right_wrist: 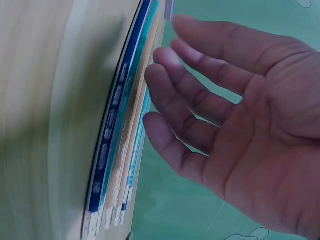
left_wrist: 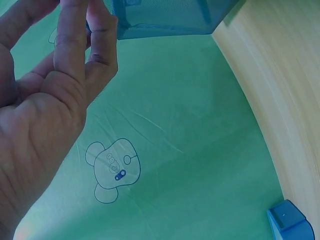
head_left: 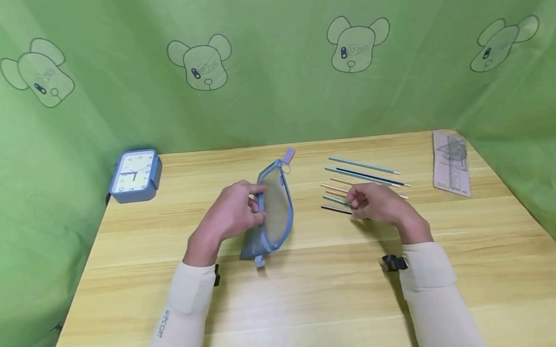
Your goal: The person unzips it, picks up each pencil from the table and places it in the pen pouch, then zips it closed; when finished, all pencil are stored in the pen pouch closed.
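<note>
A blue mesh pencil case (head_left: 276,207) with its zipper open stands in the middle of the table, a lilac tag (head_left: 288,156) at its far end. My left hand (head_left: 231,211) pinches the case's near-left rim between thumb and fingers; in the left wrist view the mesh (left_wrist: 170,15) shows at the top. To the right, several pencils with white ends lie side by side, among them a light-blue pencil (head_left: 364,165) and a dark-blue pencil (right_wrist: 112,110). Over their near side hovers my right hand (head_left: 378,203), fingers loosely bent, with nothing seen between them in the right wrist view.
A blue square clock (head_left: 134,173) stands at the table's far left corner. Near the far right edge lies a clear packet of rulers and set squares (head_left: 450,163). A green curtain (head_left: 281,106) surrounds the back and sides of the wooden table (head_left: 311,304).
</note>
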`<state>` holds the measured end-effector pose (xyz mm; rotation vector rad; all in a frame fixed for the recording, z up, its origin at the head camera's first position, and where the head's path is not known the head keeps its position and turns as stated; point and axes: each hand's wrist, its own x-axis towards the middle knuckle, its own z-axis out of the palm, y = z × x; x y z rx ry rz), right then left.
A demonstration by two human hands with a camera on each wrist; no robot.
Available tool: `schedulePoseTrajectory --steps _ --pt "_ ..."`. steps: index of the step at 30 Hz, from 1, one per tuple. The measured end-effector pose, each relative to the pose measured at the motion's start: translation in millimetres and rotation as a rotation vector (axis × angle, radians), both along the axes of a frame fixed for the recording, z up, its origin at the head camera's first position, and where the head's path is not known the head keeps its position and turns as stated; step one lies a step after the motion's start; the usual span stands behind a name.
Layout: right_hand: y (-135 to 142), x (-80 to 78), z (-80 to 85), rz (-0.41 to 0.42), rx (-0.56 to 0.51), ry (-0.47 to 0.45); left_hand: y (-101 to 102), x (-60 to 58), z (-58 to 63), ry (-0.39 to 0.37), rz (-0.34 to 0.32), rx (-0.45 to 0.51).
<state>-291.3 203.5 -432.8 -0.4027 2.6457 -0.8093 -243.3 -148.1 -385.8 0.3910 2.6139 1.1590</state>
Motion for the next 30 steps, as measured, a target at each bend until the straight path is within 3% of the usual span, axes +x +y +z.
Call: schedulePoseTrajectory --steps 7,16,24,30 --pt "5 -3.8 -5.7 0.018 0.086 -0.037 0 0.7 -0.1 -0.004 -0.004 0.001" --pt "0 2.3 -3.7 0.022 0.17 0.016 0 1.9 0.3 -0.018 0.003 0.006" --pt "-10 8.1 -2.2 0.005 0.223 0.006 0 1.5 0.3 -0.016 -0.003 -0.009" --pt "-17 9.5 -6.4 0.038 0.232 0.045 0 0.7 0.1 -0.013 -0.002 -0.003"
